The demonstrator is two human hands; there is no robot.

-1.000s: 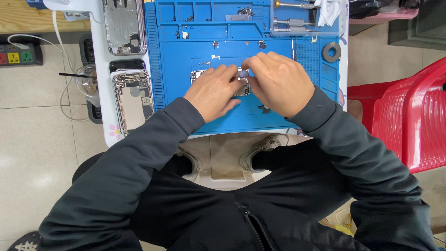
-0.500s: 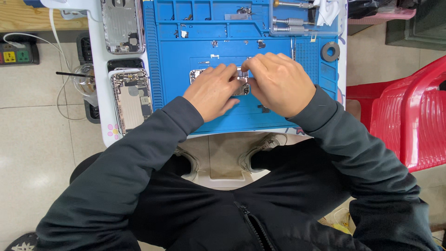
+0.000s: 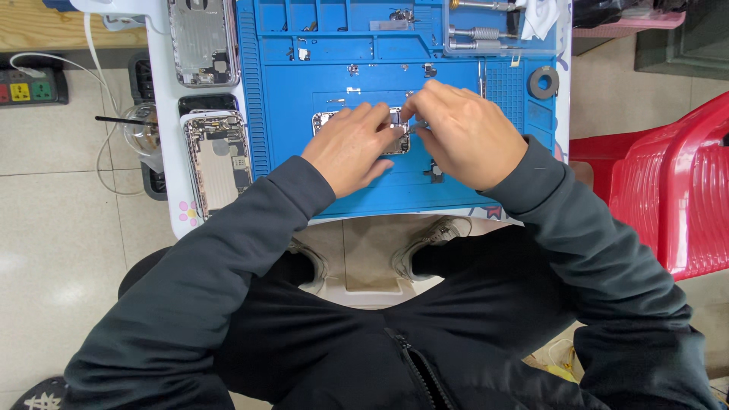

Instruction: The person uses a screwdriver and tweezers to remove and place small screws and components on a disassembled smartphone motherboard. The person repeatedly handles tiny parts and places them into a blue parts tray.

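Note:
An opened phone body (image 3: 395,133) lies flat in the middle of a blue repair mat (image 3: 304,106), mostly covered by both hands. My left hand (image 3: 349,148) rests on its left part, fingers spread over it and pressing it down. My right hand (image 3: 463,133) sits on the right side, thumb and forefinger pinched together over the phone's upper right corner. Whether something small sits in that pinch cannot be made out.
Two more opened phone housings (image 3: 201,38) (image 3: 216,159) lie on the white table strip left of the mat. Tools (image 3: 478,32) and a tape roll (image 3: 544,82) sit at the mat's far right. A red plastic chair (image 3: 668,190) stands to the right, a power strip (image 3: 30,87) on the floor left.
Both hands have stayed on the phone body; the fingers shifted only slightly. The view has drifted a little.

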